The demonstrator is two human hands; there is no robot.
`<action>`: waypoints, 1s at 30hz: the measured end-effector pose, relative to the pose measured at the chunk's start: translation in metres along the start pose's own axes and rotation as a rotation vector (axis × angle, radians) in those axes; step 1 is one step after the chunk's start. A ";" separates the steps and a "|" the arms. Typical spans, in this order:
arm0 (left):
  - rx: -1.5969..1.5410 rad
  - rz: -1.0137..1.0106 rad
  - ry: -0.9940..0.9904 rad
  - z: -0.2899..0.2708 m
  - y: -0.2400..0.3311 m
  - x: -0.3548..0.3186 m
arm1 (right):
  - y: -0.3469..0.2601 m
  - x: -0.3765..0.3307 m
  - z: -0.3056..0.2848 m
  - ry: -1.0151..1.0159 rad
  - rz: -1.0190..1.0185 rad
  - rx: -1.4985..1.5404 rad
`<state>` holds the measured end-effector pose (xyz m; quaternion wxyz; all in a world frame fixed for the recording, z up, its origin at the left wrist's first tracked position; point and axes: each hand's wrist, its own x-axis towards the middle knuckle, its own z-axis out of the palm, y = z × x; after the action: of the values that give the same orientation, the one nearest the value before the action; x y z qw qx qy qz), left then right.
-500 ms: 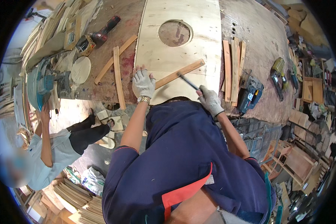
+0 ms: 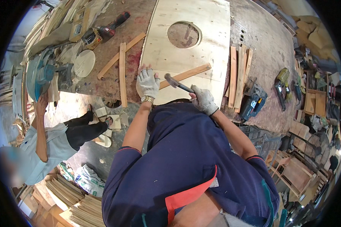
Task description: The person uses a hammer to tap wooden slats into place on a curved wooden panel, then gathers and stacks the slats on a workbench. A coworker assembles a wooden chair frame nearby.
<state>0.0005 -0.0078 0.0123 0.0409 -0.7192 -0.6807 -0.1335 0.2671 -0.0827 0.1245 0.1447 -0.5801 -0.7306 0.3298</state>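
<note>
A long pale plywood board (image 2: 185,56) with a round cut-out lies on the workbench in front of me. A narrow wooden strip (image 2: 195,71) rests slantwise across its near part. My left hand (image 2: 147,84), in a light fingerless-tipped work glove, lies with fingers stretched out at the board's left edge, beside the strip's near end. In my right hand (image 2: 204,100), gloved too, is the handle of a hammer (image 2: 182,86). The hammer's head hangs over the strip near its left half; whether it touches is unclear.
Two crossed strips (image 2: 122,72) lie left of the board, several more (image 2: 238,75) to its right beside a blue jigsaw (image 2: 254,100). A cordless drill (image 2: 111,30) lies at far left. Near a teal circular-bladed saw (image 2: 43,77), another person (image 2: 51,145) stands with a hand on it.
My right hand has shifted slightly left and nearer, and the hammer's head now shows over the strip. My left hand stays at the board's edge. The whole view has shifted a little.
</note>
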 end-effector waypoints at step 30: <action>-1.452 0.049 -0.904 -0.060 0.122 0.026 | 0.000 0.047 -0.029 0.491 0.368 0.801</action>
<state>0.1146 -0.0053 0.0914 -0.7024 -0.5658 -0.3618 -0.2358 0.2708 -0.0291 0.1386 0.4630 -0.6588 -0.3767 0.4580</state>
